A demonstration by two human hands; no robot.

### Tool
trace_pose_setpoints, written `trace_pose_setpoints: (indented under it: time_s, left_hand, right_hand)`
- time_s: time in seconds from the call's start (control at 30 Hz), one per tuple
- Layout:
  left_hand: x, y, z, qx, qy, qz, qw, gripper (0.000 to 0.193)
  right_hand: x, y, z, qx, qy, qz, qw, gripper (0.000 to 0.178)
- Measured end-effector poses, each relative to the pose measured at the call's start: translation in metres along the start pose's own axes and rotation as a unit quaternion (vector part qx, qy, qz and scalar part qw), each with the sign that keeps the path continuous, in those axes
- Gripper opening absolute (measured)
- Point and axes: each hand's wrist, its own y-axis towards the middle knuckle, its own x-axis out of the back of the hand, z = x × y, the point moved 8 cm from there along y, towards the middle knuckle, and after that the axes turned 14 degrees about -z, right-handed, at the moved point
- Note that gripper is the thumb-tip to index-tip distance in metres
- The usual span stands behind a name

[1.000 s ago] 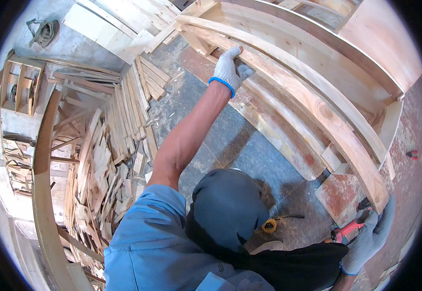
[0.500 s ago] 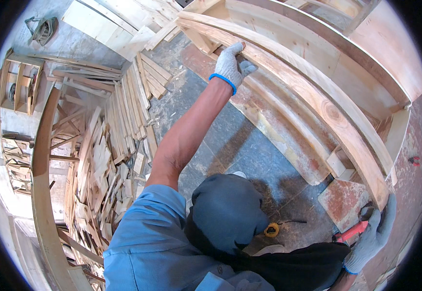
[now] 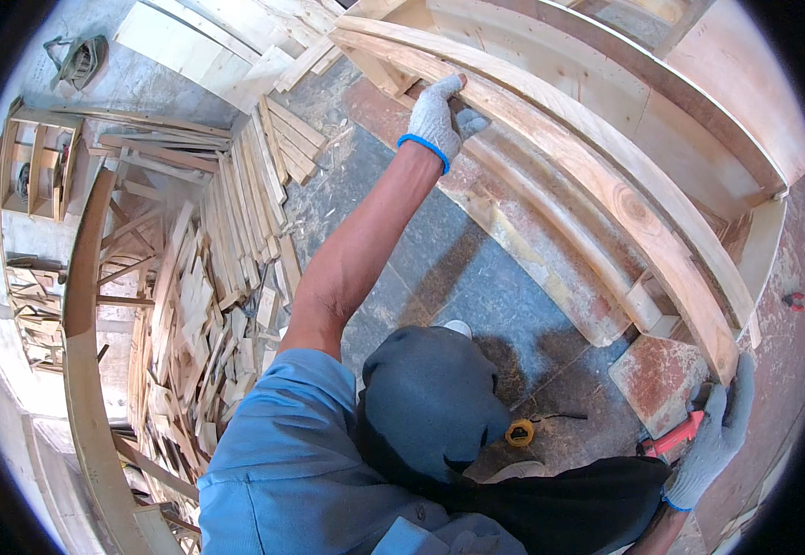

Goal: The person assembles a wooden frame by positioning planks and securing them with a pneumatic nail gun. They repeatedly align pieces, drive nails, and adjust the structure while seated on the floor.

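Note:
My left hand (image 3: 437,118), in a grey-white knit glove with a blue cuff, is closed around the edge of a long, curved wooden board (image 3: 625,199) near its far end. My right hand (image 3: 712,435), gloved the same way, is at the board's near end, with thumb and fingers on either side of the tip. Beside that palm shows a red tool (image 3: 674,437), partly hidden; I cannot tell whether the hand touches it. A second curved board (image 3: 588,116) runs alongside the first, on its far side.
A curved wooden frame (image 3: 699,148) stands behind the boards. Below them a rusty, paint-stained plank (image 3: 551,277) lies on the dark floor. A yellow tape measure (image 3: 519,432) is near my feet. Offcuts (image 3: 190,342) are heaped at left, beside a tall curved wooden piece (image 3: 80,342).
The board's near end and my right hand have shifted slightly upward in the picture. My left hand keeps its hold at nearly the same place.

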Motion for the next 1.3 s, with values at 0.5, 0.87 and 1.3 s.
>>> trace_pose_setpoints:
  time_s: [0.5,0.87,1.3]
  left_hand:
    - [-0.050,-0.120,0.066,0.150,-0.037,0.178,0.972,0.059]
    - [-0.086,-0.157,0.108,0.148,0.049,0.133,0.979,0.046]
    - [-0.089,-0.134,0.119,0.131,0.006,0.197,0.971,0.033]
  right_hand:
    - [-0.011,0.000,0.036,0.080,0.012,0.086,0.993,0.045]
    - [-0.017,-0.008,0.033,0.040,0.033,0.124,0.991,0.045]
    - [0.017,0.020,-0.013,-0.075,0.118,0.072,0.988,0.035]
